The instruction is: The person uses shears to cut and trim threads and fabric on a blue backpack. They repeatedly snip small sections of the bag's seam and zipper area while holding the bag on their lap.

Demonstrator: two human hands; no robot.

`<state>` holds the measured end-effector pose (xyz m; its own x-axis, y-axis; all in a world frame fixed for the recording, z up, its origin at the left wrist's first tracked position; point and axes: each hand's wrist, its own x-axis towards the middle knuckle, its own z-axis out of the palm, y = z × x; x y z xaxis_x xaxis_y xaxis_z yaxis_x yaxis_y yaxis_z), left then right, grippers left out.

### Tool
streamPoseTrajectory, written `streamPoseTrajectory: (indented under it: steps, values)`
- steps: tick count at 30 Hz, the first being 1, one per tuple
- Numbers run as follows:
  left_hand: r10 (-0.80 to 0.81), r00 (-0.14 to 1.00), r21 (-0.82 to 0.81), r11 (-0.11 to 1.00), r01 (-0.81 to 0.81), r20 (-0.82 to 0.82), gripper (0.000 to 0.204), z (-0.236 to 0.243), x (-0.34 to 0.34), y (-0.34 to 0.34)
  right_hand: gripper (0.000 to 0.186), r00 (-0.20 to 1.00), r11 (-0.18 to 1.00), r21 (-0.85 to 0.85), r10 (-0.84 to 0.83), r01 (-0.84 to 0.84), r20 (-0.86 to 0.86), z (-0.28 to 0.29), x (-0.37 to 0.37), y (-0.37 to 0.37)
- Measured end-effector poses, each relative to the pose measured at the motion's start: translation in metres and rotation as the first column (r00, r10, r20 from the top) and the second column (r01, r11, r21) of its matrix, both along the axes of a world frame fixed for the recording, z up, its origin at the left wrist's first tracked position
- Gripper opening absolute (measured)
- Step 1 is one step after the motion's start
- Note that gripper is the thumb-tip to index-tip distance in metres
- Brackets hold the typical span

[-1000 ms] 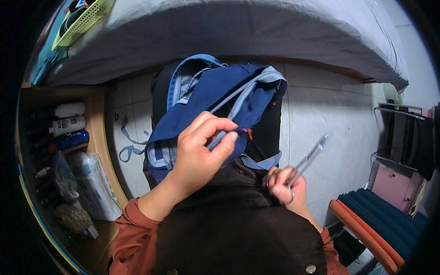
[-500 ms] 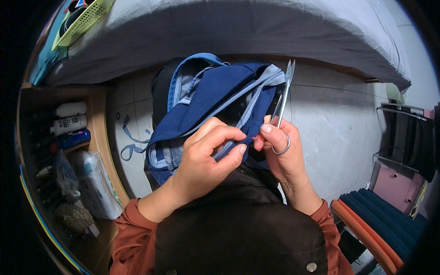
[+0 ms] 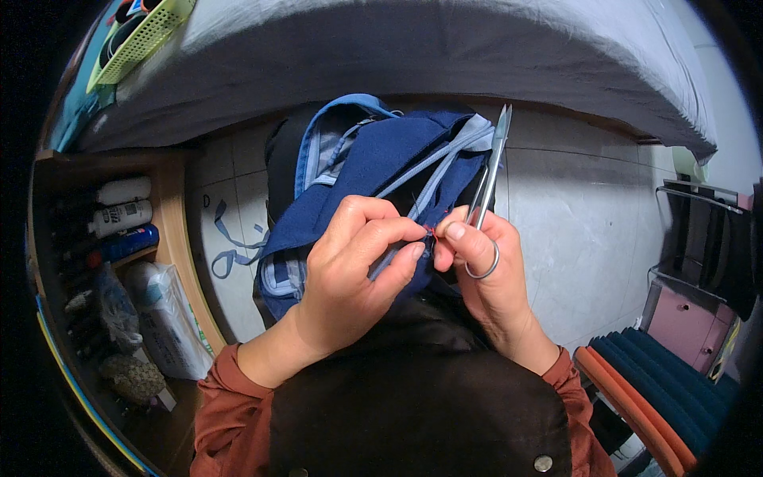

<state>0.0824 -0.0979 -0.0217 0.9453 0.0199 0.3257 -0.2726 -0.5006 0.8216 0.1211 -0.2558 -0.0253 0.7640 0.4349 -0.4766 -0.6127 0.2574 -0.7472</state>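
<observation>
A dark blue backpack (image 3: 334,203) with pale blue zippers lies across my lap, its main zipper undone. In my right hand (image 3: 489,258) is a pair of metal scissors (image 3: 493,163), one ring round the thumb and the blades pointing away from me. The thumb and index finger of that same hand also pinch the bag's edge. Close beside it, my left hand (image 3: 350,266) has its fingers curled and its index tip at a bit of red thread (image 3: 431,231) on the seam. What the left fingertips grip is too small to make out.
On the left stands a wooden shelf (image 3: 171,238) with bottles and a plastic-wrapped pack (image 3: 171,318). A bed with a grey cover (image 3: 413,56) spans the far side, a yellow-green basket (image 3: 147,44) at its corner. Dark green and orange padded slats (image 3: 644,405) sit at lower right.
My hands have come closer together at the bag's edge, with the red thread now between their fingertips. The scissors have shifted slightly and stay in my right hand.
</observation>
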Motion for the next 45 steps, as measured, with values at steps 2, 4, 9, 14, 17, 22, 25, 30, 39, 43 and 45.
streamPoseTrajectory:
  steps: [2,4,9,14,17,22,25,30,39,43,45]
  values:
    - [-0.007,0.999,-0.026,1.0,0.006,-0.044,0.014,0.002,0.0,0.0,0.016,1.0,1.0,-0.026,0.003,-0.003,0.026,-0.004,-0.006,-0.002]
    - [-0.015,0.997,-0.059,0.998,0.01,-0.072,0.014,0.001,0.001,-0.001,0.015,0.999,0.999,-0.044,0.0,0.002,0.037,-0.005,-0.009,-0.003]
    - [-0.026,0.994,-0.069,0.997,0.019,-0.102,0.012,0.002,0.003,-0.003,0.014,0.999,0.998,-0.064,-0.015,0.017,0.043,-0.007,-0.013,0.0]
    - [-0.054,0.975,-0.125,0.992,0.027,-0.217,0.01,0.003,0.004,-0.005,0.014,0.996,0.996,-0.063,-0.057,0.061,0.066,-0.012,-0.016,0.0]
    - [-0.11,0.95,-0.145,0.987,0.069,-0.291,0.008,0.004,0.009,-0.002,0.014,0.996,0.996,-0.051,-0.066,0.069,0.054,-0.012,-0.016,-0.001]
    - [-0.194,0.915,-0.161,0.976,0.144,-0.354,0.005,0.011,0.021,0.001,0.014,0.996,0.997,-0.059,-0.051,0.056,0.073,-0.013,-0.016,-0.003]
    - [-0.252,0.902,-0.165,0.965,0.206,-0.35,0.006,0.013,0.027,0.002,0.013,0.994,0.997,-0.07,-0.03,0.037,0.103,-0.01,-0.016,-0.004]
    - [-0.305,0.882,-0.16,0.951,0.264,-0.359,0.01,0.007,0.029,0.001,0.011,0.992,0.996,-0.074,-0.034,0.043,0.12,-0.003,-0.017,-0.005]
    - [-0.393,0.768,-0.463,0.875,0.143,-0.505,0.01,0.003,0.014,0.001,0.009,0.991,0.986,-0.158,0.063,-0.045,0.115,0.002,-0.02,-0.003]
    - [-0.57,0.571,-0.728,0.682,-0.074,-0.591,0.007,0.002,0.008,0.006,0.009,0.981,0.98,-0.142,0.153,-0.136,0.116,0.002,-0.018,-0.008]
    - [-0.642,0.491,-0.78,0.61,-0.139,-0.589,0.004,-0.003,0.006,0.01,0.008,0.979,0.978,-0.109,0.185,-0.176,0.086,0.002,-0.018,-0.011]
